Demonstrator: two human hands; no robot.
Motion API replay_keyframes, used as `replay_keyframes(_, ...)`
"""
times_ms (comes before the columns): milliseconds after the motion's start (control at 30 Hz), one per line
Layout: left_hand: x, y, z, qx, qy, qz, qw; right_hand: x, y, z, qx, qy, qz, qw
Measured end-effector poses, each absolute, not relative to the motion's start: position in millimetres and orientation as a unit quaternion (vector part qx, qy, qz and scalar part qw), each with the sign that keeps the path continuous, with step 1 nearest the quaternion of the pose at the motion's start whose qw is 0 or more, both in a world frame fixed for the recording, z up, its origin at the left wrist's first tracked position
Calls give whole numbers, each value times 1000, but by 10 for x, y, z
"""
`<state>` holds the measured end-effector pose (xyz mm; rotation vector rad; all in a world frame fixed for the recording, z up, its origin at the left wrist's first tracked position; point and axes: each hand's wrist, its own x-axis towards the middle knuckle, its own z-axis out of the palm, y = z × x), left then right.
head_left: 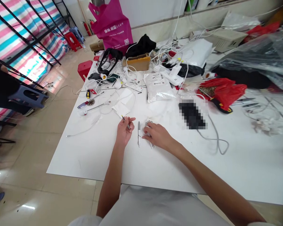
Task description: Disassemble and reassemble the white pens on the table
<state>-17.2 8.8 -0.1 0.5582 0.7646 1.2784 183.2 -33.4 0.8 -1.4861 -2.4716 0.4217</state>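
Note:
My left hand (124,131) is closed around a thin dark pen-like stick (123,117) with a yellowish tip; fingers cover most of it. Beside it on the white table lies a single grey-and-white pen (139,135), pointing away from me, touched by neither hand. To the right of that pen, my right hand (157,134) rests palm down over several silvery pens (151,145). Its thumb stands apart from the curled fingers. The pens' ends show beyond the fingers and below the thumb, while their middles are hidden.
A white plastic parcel (158,87), a power strip (172,75) and tangled white cables (165,51) lie toward the back. Screwdrivers (83,104) are at the left. A blurred-out dark object (192,114) with a grey cable and a red bag (228,92) lie at the right.

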Motion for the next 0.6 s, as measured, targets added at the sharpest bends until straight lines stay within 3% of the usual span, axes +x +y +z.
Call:
replay_keyframes(167,-76,33,10,276,329,541,723,1809,-299,52,-503,-849,135,90)
replay_keyframes(267,-37,5,7,284,344,521,728,1805,-308,94,-498,-842,168,122)
replay_keyframes(367,-15,-17,0,282,364,510,727,1859,-323,125,-497,-770,308,255)
replay_keyframes(500,7,-38,1,287,363,504,729,1992,-320,78,-476,-523,513,487)
replay_keyframes(600,27,-52,8,292,356,501,733,2079,-296,13,-427,-376,583,580)
